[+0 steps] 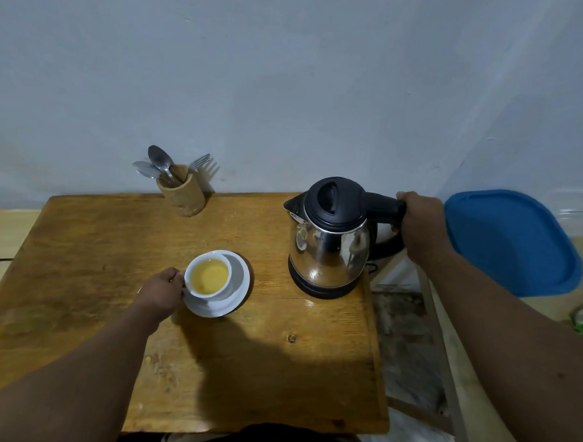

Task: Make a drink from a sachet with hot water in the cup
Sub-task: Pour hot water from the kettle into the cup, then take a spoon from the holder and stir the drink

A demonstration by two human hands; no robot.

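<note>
While upright on the table [81,268], kettle [328,239] handle in right-hand fingers [420,226], left-hand fingers [164,290] around filled cup [208,277].

Wooden holder [181,194] with spoons [153,166] and a fork [199,162] at table's [81,268] far edge (against wall). Blue plastic lid [510,241] right, off table.

We see the left hand [161,292] gripping the white cup [209,275] of yellowish liquid on its saucer [240,294], while the right hand [420,225] clasps the handle of the electric kettle [332,238] — upright on the wooden table [97,253] — with a cutlery holder [182,195] behind.
</note>
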